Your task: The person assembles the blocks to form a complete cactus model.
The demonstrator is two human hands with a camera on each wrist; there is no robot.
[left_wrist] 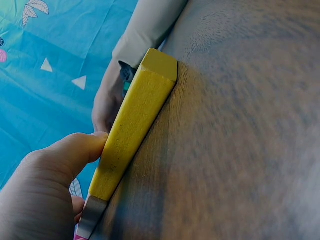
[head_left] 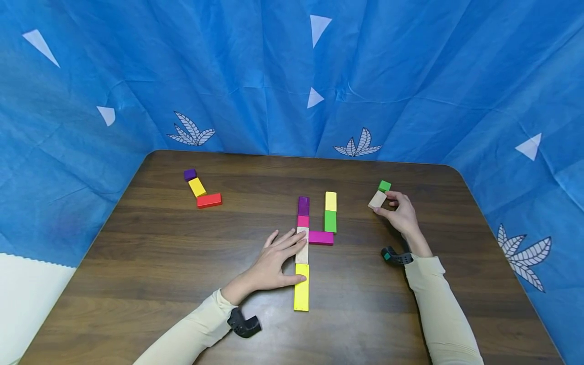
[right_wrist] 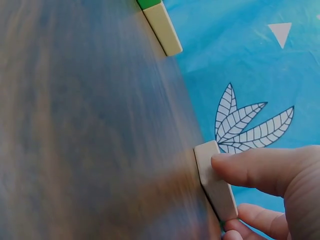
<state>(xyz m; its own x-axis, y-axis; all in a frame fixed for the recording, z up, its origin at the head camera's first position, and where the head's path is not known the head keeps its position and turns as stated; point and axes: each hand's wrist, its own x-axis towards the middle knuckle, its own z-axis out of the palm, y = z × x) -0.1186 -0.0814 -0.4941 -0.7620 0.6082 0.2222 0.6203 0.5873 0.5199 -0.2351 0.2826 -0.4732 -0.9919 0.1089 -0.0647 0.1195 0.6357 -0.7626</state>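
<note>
My left hand (head_left: 272, 263) lies spread over a column of blocks in the middle of the table. Its fingertips rest on a whitish block (head_left: 301, 257), and its thumb touches the side of a long yellow block (left_wrist: 132, 125). Above these in the column come a pink block (head_left: 303, 221) and a purple block (head_left: 303, 206). A magenta block (head_left: 321, 238) juts out rightward from the whitish one. At the right, my right hand (head_left: 402, 215) pinches a pale block (right_wrist: 215, 182) between thumb and fingers, close against a small green block (head_left: 385, 186).
Beyond the magenta block's right end stand a green block (head_left: 330, 222) and a light yellow block (head_left: 330, 201) in line. Far left, a purple block (head_left: 189, 175), a yellow block (head_left: 197, 187) and a red block (head_left: 209, 201) form a bent row. A blue curtain (head_left: 255, 76) borders the table (head_left: 182, 263).
</note>
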